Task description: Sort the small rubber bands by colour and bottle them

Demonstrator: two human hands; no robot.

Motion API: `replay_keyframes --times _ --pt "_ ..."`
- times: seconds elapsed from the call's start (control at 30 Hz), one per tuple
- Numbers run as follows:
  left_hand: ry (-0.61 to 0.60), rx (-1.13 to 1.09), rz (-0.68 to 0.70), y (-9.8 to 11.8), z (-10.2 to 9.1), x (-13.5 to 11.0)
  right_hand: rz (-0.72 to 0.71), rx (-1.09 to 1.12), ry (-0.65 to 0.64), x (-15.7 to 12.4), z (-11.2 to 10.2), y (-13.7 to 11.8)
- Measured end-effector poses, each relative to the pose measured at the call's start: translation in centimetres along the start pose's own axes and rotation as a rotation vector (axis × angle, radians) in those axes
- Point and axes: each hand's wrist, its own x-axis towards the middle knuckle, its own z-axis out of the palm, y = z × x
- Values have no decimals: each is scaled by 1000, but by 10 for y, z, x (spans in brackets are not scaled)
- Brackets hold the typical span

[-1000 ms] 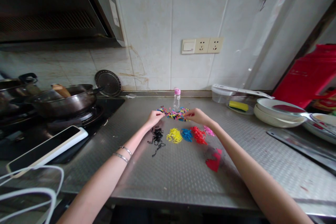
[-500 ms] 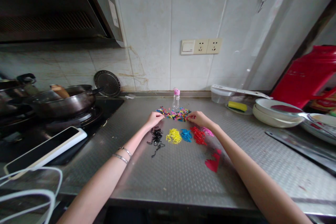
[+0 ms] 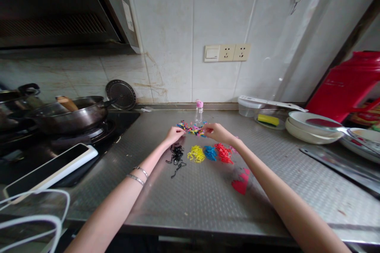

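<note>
A mixed heap of small coloured rubber bands (image 3: 192, 129) lies on the metal counter, in front of a small clear bottle (image 3: 198, 115) with a pink cap. At the heap's left edge my left hand (image 3: 174, 134) is closed in a pinch. My right hand (image 3: 216, 131) is pinched too, over the heap's right part and hiding some of it. Anything between the fingers is too small to make out. Nearer me lie sorted piles: black bands (image 3: 177, 154), yellow bands (image 3: 196, 153), blue bands (image 3: 210, 153) and red bands (image 3: 223, 153). Pink bands (image 3: 233, 150) are partly behind my right forearm.
A clear bag with a red heart shape (image 3: 241, 182) lies near my right forearm. Rightward are a yellow sponge (image 3: 268, 120), stacked bowls (image 3: 311, 131), a cleaver-like blade (image 3: 338, 168) and a red thermos (image 3: 346, 87). A pan (image 3: 74, 116) stands on the stove at left.
My right hand has moved a little left, from the heap's right edge to over its right part. My left hand stays nearly where it was.
</note>
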Motion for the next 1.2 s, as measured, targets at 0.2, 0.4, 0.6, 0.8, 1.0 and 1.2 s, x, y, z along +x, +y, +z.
replay_keyframes --times 0.2,0.4,0.6,0.8,1.0,1.2 --pt "-8 -15 7 2 0 -1 -50 146 -290 -1 19 -26" --pt "82 -93 40 -9 0 7 23 139 -217 -1 12 -13" --pt "164 109 43 -14 -3 21 51 80 -70 -1 -1 11" --pt "68 346 171 -4 -5 27 95 64 -47 -2 -2 25" --pt "54 369 213 0 -4 26 88 22 -38 -2 -4 24" --pt "97 254 207 2 -8 30 119 8 -23 -3 -3 31"
